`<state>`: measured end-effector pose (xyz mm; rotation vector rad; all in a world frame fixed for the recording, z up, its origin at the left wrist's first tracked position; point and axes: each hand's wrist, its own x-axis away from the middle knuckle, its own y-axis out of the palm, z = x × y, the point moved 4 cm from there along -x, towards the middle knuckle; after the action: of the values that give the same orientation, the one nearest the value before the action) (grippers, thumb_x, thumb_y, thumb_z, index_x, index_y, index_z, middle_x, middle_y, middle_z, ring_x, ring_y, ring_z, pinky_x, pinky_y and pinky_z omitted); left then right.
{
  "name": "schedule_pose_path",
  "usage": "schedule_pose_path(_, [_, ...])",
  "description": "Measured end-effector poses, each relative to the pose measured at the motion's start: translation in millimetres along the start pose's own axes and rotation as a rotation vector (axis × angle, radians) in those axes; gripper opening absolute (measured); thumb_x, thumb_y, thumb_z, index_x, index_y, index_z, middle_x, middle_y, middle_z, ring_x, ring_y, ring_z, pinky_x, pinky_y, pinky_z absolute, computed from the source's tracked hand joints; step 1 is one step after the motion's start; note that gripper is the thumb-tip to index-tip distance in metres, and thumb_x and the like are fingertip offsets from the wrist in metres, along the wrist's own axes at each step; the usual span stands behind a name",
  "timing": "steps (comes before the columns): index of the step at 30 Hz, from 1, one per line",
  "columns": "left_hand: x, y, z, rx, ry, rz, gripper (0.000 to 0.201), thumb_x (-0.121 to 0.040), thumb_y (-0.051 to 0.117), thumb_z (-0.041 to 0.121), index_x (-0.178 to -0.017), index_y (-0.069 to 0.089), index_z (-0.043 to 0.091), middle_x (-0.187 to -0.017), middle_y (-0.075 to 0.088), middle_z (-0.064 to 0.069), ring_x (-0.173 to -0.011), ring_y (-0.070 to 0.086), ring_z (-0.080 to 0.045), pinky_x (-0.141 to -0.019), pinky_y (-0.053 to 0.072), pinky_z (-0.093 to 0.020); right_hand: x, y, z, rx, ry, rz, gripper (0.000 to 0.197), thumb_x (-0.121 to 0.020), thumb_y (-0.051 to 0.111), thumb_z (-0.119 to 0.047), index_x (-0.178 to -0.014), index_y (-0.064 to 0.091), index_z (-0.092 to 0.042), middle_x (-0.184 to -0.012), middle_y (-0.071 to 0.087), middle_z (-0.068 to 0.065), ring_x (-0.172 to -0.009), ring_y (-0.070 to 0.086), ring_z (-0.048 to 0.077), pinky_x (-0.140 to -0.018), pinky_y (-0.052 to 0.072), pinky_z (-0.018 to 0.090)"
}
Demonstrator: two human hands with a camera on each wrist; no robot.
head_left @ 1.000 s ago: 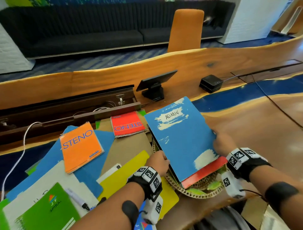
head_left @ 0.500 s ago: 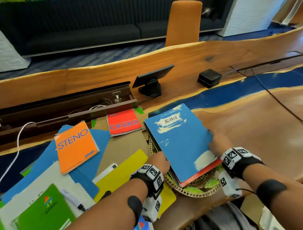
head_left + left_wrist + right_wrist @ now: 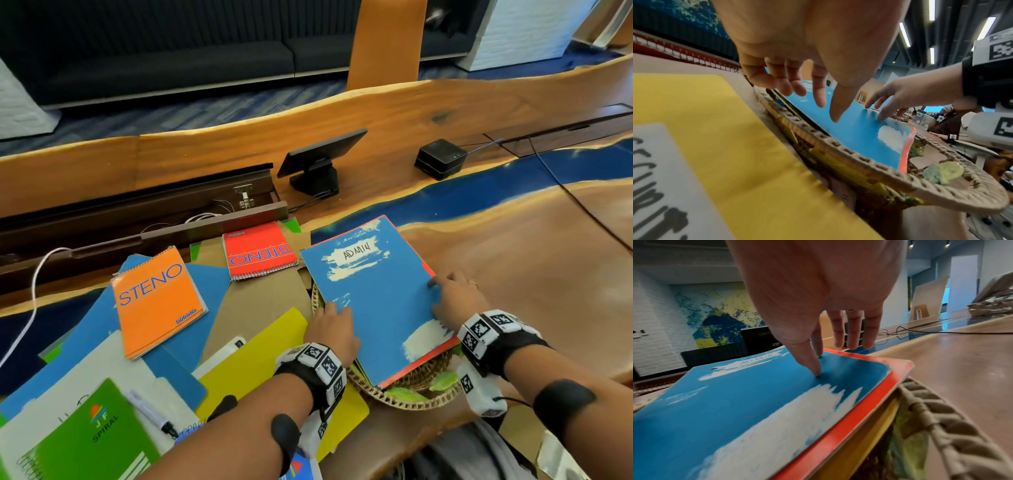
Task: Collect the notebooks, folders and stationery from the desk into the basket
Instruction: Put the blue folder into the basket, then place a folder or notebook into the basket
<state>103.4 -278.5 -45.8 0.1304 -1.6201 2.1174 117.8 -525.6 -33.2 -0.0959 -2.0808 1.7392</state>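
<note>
Now both hands spread: left hand above, right hand touching blue folder overhanging basket.

I count two steno pads: one orange, one red. One green spiral notebook. One marker. One basket, holding a stack topped by one blue ADMIN folder, with a red cover beneath. One yellow folder. One small screen; one black box.
</note>
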Motion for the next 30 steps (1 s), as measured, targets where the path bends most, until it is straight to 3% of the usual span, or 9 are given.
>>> schedule_pose_path(5, [1,0,-3,-0.106,0.087,-0.009,0.033,-0.093,0.057,0.034,-0.125,0.051,0.028,-0.126,0.038,-0.002,-0.122,0.034,-0.027,-0.100,0.034,-0.040,8,0,-24,0.180,-0.156,0.027,0.049,-0.089,0.054,-0.031,-0.137,0.046,-0.037,-0.148,0.031,0.001,-0.135,0.030,0.027,-0.105,0.037,0.041])
schedule_pose_path(9, [5,-15,-3,-0.013,0.118,-0.075,0.041,-0.096,0.052,0.037,-0.136,0.047,0.029,-0.136,0.042,-0.002,-0.128,0.038,-0.028,-0.106,0.036,-0.043,15,-6,-48,0.168,-0.211,0.023,0.048,-0.091,0.052,-0.035,-0.138,0.046,-0.040,-0.157,0.023,0.000,-0.142,0.023,0.024,-0.111,0.031,0.042])
schedule_pose_path(13, [18,-36,-9,0.265,0.142,-0.161,0.035,-0.097,0.052,0.031,-0.132,0.050,0.025,-0.117,0.060,0.000,-0.103,0.058,-0.021,-0.092,0.049,-0.040,26,-16,-96,0.008,-0.348,0.051,0.046,-0.091,0.056,-0.030,-0.137,0.051,-0.034,-0.154,0.032,0.000,-0.141,0.030,0.022,-0.113,0.030,0.041])
schedule_pose_path(17, [43,-51,-31,0.346,0.155,-0.148,0.030,-0.097,0.055,0.029,-0.126,0.056,0.023,-0.108,0.065,0.000,-0.090,0.058,-0.017,-0.079,0.047,-0.031,45,-23,-145,-0.183,-0.478,-0.003,0.038,-0.092,0.058,-0.025,-0.129,0.060,-0.029,-0.141,0.053,-0.003,-0.129,0.048,0.018,-0.107,0.040,0.036])
schedule_pose_path(19, [57,-56,-52,0.382,0.117,-0.122,0.029,-0.097,0.055,0.029,-0.125,0.056,0.024,-0.108,0.064,0.000,-0.086,0.058,-0.018,-0.076,0.046,-0.030,58,-22,-167,-0.229,-0.503,-0.046,0.035,-0.092,0.058,-0.025,-0.126,0.061,-0.032,-0.135,0.058,-0.004,-0.115,0.058,0.015,-0.099,0.046,0.034])
schedule_pose_path(20, [63,-57,-65,0.397,0.088,-0.106,0.028,-0.097,0.055,0.029,-0.125,0.056,0.025,-0.107,0.064,0.001,-0.086,0.059,-0.018,-0.077,0.046,-0.030,64,-18,-178,-0.241,-0.514,-0.066,0.035,-0.092,0.057,-0.026,-0.125,0.062,-0.034,-0.132,0.061,-0.003,-0.099,0.063,0.011,-0.091,0.048,0.031])
schedule_pose_path(22, [77,-58,-94,0.421,0.019,-0.074,0.029,-0.098,0.054,0.031,-0.126,0.056,0.025,-0.108,0.064,0.002,-0.089,0.059,-0.017,-0.079,0.046,-0.031,78,-8,-201,-0.243,-0.546,-0.117,0.033,-0.092,0.056,-0.025,-0.124,0.063,-0.033,-0.128,0.063,-0.002,-0.078,0.060,0.005,-0.080,0.047,0.025])
schedule_pose_path(26, [106,-53,-149,0.469,-0.125,0.017,0.026,-0.097,0.055,0.029,-0.123,0.057,0.026,-0.106,0.064,0.004,-0.086,0.057,-0.015,-0.076,0.046,-0.031,101,20,-237,-0.139,-0.651,-0.213,0.034,-0.093,0.055,-0.027,-0.125,0.062,-0.034,-0.133,0.060,-0.007,-0.118,0.057,0.016,-0.098,0.045,0.030])
schedule_pose_path(30, [138,-42,-201,0.557,-0.284,0.113,0.021,-0.097,0.054,0.024,-0.117,0.059,0.026,-0.101,0.063,0.003,-0.082,0.058,-0.016,-0.073,0.049,-0.033,122,46,-273,-0.017,-0.795,-0.291,0.033,-0.094,0.052,-0.030,-0.125,0.059,-0.038,-0.131,0.062,-0.004,-0.108,0.062,0.019,-0.092,0.050,0.037])
